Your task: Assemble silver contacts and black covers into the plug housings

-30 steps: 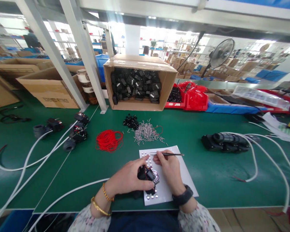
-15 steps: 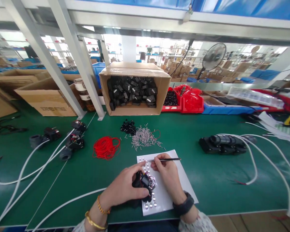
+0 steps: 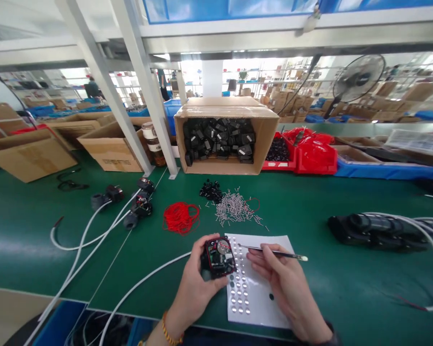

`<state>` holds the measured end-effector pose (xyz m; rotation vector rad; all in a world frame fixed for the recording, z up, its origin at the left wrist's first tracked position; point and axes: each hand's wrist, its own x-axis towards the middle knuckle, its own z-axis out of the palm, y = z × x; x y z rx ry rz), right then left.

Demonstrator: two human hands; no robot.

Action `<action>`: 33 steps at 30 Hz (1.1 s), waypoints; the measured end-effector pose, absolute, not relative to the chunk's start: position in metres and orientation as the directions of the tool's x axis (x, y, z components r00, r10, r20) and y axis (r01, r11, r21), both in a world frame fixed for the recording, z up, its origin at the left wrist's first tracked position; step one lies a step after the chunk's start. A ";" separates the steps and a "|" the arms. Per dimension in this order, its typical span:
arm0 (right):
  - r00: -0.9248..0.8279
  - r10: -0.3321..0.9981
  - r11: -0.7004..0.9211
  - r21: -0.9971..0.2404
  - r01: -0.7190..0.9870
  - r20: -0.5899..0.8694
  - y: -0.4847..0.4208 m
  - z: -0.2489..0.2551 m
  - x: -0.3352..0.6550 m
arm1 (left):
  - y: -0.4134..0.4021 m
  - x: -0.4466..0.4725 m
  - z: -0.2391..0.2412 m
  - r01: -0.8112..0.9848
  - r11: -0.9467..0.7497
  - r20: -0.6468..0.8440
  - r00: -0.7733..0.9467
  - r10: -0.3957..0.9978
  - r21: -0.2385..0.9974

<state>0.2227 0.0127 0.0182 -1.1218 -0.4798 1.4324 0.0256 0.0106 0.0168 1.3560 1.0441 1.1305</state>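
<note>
Green bench [image 3: 296, 206] | left hand [image 3: 198, 281] clamped round black device [image 3: 221, 258] | right hand [image 3: 286, 276] pinching thin tool [image 3: 288, 254], long axis leftward from hand, tip near device

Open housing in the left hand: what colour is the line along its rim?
Red, on the black housing; the head view shows it best.

The left hand [image 3: 197, 286] and right hand [image 3: 286, 286] were bare. Around the wrist behind the left one sat a bracelet [image 3: 170, 331] of small golden-orange beads; farther back, a sliver of a second, yellow-gold band [image 3: 141, 343] showed. Behind the right one, a dark wristband [image 3: 334, 335] was partly cut off.
</note>
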 end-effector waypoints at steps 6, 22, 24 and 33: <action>0.006 0.948 -0.243 -0.736 -0.632 -0.318 -0.012 0.040 0.203 | 0.004 0.033 0.009 0.083 -0.066 0.054 0.142 0.988 0.994; 0.132 0.946 -0.192 -0.838 -0.511 -0.297 -0.004 0.037 0.191 | 0.006 0.036 0.014 0.166 -0.075 0.055 0.123 0.991 0.983; 0.147 0.944 -0.183 -0.838 -0.515 -0.296 -0.005 0.037 0.190 | 0.006 0.036 0.015 0.165 -0.075 0.055 0.122 0.991 0.983; 0.202 0.944 -0.143 -0.878 -0.456 -0.259 -0.008 0.038 0.184 | 0.006 0.037 0.016 0.162 -0.067 0.049 0.115 0.992 0.984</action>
